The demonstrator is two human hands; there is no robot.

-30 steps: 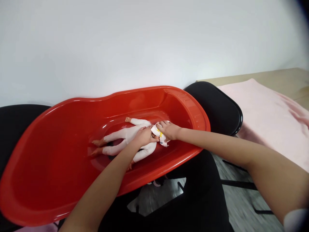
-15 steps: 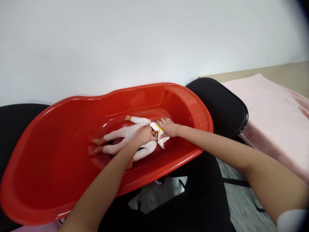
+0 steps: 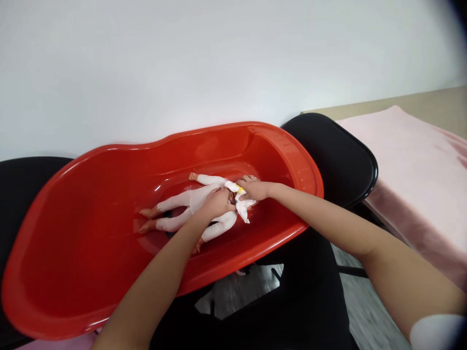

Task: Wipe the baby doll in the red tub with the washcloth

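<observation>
A baby doll (image 3: 189,206) in a pale pink sleepsuit lies on its back in a red plastic baby tub (image 3: 87,194), feet to the left. My left hand (image 3: 216,203) rests curled on the doll's chest near the neck. My right hand (image 3: 251,189) grips a white cloth with a yellow mark (image 3: 241,206) at the doll's head. The doll's head is hidden under the cloth and my hands.
The tub sits across black chairs (image 3: 335,160). A pink towel (image 3: 412,170) covers a wooden table at the right. A white wall stands close behind the tub. Grey floor shows below between the chairs.
The view has shifted slightly. My right hand has bunched the white cloth closer over the doll's head. My left hand stays on the doll's chest.
</observation>
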